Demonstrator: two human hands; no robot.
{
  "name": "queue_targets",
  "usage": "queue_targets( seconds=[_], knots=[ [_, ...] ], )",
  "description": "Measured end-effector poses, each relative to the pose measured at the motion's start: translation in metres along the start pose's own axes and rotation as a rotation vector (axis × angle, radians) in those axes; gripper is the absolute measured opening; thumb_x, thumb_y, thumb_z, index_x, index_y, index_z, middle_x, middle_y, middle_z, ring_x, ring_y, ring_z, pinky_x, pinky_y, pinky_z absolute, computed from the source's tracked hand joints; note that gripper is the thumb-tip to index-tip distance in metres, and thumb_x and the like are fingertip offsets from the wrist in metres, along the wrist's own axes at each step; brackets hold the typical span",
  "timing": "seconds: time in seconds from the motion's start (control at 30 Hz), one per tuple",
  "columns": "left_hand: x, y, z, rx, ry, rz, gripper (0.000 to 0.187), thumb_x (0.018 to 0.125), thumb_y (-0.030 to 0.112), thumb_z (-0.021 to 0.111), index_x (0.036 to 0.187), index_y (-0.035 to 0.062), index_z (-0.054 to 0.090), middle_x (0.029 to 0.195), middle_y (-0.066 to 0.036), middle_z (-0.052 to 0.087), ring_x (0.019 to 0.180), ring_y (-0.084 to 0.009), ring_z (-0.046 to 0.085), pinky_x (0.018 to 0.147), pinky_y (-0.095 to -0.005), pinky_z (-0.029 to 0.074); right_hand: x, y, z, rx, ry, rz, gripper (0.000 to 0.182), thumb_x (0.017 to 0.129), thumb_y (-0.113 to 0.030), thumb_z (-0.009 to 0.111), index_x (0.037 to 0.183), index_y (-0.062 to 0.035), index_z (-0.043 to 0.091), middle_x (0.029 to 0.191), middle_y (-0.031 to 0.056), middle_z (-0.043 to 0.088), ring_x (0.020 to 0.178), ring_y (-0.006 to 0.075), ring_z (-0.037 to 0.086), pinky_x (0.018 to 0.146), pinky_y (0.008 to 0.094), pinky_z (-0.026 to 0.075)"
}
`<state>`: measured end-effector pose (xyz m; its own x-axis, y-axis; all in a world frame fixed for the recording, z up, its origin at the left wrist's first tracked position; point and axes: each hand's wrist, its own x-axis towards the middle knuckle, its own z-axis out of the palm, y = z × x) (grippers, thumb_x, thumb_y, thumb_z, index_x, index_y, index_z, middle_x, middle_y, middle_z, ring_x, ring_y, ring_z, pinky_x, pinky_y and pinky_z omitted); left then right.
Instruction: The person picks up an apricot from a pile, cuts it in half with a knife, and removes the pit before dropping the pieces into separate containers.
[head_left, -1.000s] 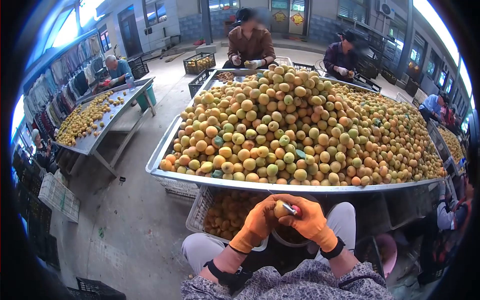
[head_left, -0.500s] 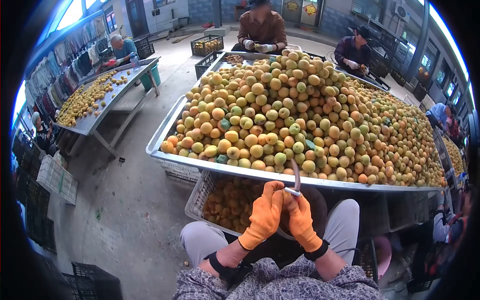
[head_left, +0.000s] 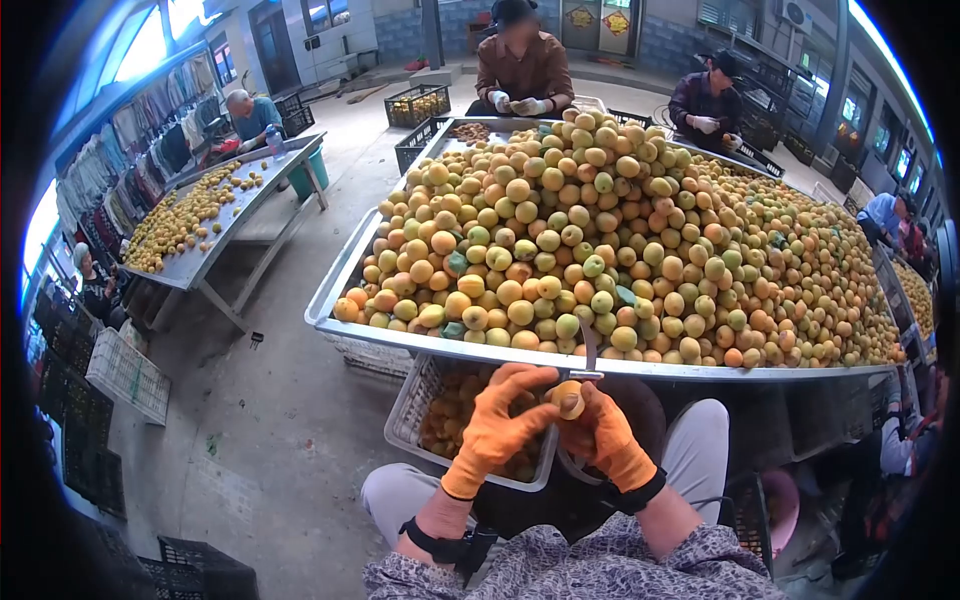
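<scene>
Left grip (head_left: 546, 394) half-open, right grip (head_left: 582, 412) round fruit (head_left: 568, 398) and knife (head_left: 591, 350), table (head_left: 470, 351) heaped, floor (head_left: 290, 430) grey.

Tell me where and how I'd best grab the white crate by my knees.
Probably by the near rim of the crate, coming from above on your side with both hands spread. That rim faces you, while the far end reaches toward the table and the right side is close to the bucket. It holds fruit, so keep it level.
</scene>
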<state>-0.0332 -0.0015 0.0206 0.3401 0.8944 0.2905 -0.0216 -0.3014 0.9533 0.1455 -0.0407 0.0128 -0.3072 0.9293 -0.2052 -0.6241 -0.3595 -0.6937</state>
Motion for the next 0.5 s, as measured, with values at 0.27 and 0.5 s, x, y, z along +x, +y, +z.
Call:
queue_targets(
  seconds=[0.27,0.5],
  knots=[
    [0.000,0.007,0.007,0.081,-0.066,0.195,0.043,0.072,0.005,0.079,0.112,0.0070,0.066,0.099,-0.007,0.060,0.086,-0.0194,0.062,0.076,-0.0298,0.051,0.003,0.015,0.002,-0.001,0.138,-0.047,0.033,0.099,-0.039,0.049,0.084,-0.0107,0.054,0.061,-0.0047,0.046,0.042,0.0066,0.036,0.039,0.0209,0.027],
    [-0.001,0.013,0.008,0.204,-0.073,0.188,0.038,0.071,0.000,0.074,0.108,0.0057,0.066,0.091,-0.008,0.063,0.079,-0.0200,0.064,0.071,-0.0298,0.051,0.005,0.025,-0.014,0.041,0.054,-0.090,0.029,0.095,-0.035,0.059,0.095,-0.0059,0.058,0.083,0.0003,0.059,0.076,0.0124,0.059,0.066,0.0240,0.050]
  ],
)
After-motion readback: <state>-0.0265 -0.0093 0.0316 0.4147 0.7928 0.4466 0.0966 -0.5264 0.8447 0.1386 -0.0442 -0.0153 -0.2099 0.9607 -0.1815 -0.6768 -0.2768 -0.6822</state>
